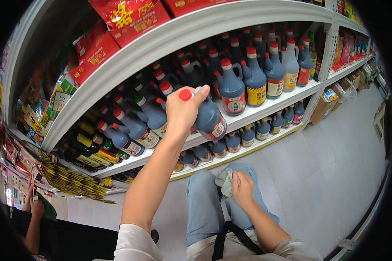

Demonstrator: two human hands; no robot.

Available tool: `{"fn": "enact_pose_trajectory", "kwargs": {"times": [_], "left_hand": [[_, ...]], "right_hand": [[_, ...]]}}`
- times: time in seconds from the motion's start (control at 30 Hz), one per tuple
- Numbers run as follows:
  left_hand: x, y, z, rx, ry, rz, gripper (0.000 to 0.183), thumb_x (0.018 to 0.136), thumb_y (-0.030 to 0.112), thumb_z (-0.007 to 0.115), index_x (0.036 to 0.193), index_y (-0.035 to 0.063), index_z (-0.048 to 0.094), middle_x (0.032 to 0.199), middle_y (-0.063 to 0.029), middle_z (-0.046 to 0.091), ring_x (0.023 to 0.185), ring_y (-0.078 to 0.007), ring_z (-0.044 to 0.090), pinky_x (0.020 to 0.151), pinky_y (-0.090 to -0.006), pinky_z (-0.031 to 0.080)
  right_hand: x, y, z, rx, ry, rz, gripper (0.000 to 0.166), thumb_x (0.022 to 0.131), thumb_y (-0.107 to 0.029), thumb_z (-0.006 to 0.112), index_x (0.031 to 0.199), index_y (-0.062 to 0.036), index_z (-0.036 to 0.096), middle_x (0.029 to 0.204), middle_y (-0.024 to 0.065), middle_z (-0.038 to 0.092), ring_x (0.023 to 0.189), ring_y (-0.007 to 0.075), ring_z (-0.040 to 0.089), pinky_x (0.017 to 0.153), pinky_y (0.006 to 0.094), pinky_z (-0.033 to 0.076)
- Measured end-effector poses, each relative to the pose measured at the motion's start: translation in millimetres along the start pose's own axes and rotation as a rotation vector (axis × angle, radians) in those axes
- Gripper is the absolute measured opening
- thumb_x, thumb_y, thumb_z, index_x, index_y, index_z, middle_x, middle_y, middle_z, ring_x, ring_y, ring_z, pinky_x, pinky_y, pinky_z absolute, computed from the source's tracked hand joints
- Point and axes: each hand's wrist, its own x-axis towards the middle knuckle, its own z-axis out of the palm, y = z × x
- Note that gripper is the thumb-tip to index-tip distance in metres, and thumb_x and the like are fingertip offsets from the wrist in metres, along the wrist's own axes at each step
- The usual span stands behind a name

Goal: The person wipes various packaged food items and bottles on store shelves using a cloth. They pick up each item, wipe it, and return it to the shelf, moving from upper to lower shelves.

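My left hand (184, 112) grips the neck and handle of a dark sauce bottle (210, 119) with a red cap, tilted and held in front of the shelf's edge. Low over my knees, my right hand (243, 189) is closed on a crumpled pale green cloth (226, 183). Rows of similar handled bottles fill the shelf behind; a red-capped bottle (232, 93) stands just right of the held one, beside a yellow-labelled bottle (255, 84). To the left of my wrist are more handled bottles (135, 129). Whether the held bottle's base touches the shelf edge cannot be told.
The white metal shelf edge (245, 16) above holds red boxes (140, 24). A lower shelf carries smaller bottles (232, 142). Yellow packets (75, 181) hang at the left, near another person's hand (37, 207) with a dark green cloth. Cardboard boxes (323, 106) stand at the right.
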Motion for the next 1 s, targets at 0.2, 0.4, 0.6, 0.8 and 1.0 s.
{"fn": "enact_pose_trajectory", "kwargs": {"times": [0.2,0.4,0.6,0.8,1.0], "left_hand": [[45,-3,34,0.081,0.090,-0.079,0.041,0.079,0.036,0.079,0.080,-0.0038,0.068,0.079,-0.0118,0.069,0.074,-0.0203,0.062,0.074,-0.0355,0.049],[78,-27,44,0.213,0.087,-0.006,0.052,0.078,0.050,0.075,0.073,-0.0010,0.068,0.076,-0.0144,0.068,0.073,-0.0263,0.063,0.076,-0.0370,0.049],[91,-21,40,0.326,0.038,0.048,0.048,0.082,0.049,0.071,0.079,0.0003,0.069,0.081,-0.0144,0.070,0.081,-0.0293,0.066,0.078,-0.0394,0.049],[85,-11,45,0.504,0.104,0.329,0.029,0.091,0.031,0.064,0.097,0.0034,0.066,0.095,-0.0178,0.068,0.093,-0.0366,0.064,0.082,-0.0417,0.049],[75,2,63,0.483,0.065,0.837,0.036,0.087,0.022,0.069,0.112,-0.0025,0.060,0.108,-0.0242,0.063,0.100,-0.0400,0.061,0.086,-0.0432,0.048]], "right_hand": [[3,13,-25,0.003,0.114,0.047,0.012,0.091,-0.005,0.056,0.081,0.0007,0.056,0.073,0.0169,0.056,0.063,0.0368,0.056,0.057,0.0425,0.044],[4,18,-44,-0.017,0.174,0.094,0.011,0.092,-0.005,0.055,0.082,0.0012,0.057,0.072,0.0169,0.056,0.063,0.0354,0.055,0.058,0.0407,0.044],[5,21,-60,-0.048,0.200,0.118,0.012,0.092,-0.004,0.055,0.082,0.0023,0.056,0.071,0.0171,0.054,0.062,0.0356,0.054,0.057,0.0404,0.042],[3,23,-68,-0.072,0.213,0.124,0.011,0.092,-0.002,0.054,0.082,0.0036,0.055,0.071,0.0175,0.053,0.061,0.0352,0.052,0.056,0.0411,0.041],[3,21,-75,-0.080,0.232,0.130,0.011,0.092,-0.002,0.054,0.082,0.0036,0.055,0.072,0.0173,0.054,0.062,0.0345,0.053,0.057,0.0405,0.041]]}}
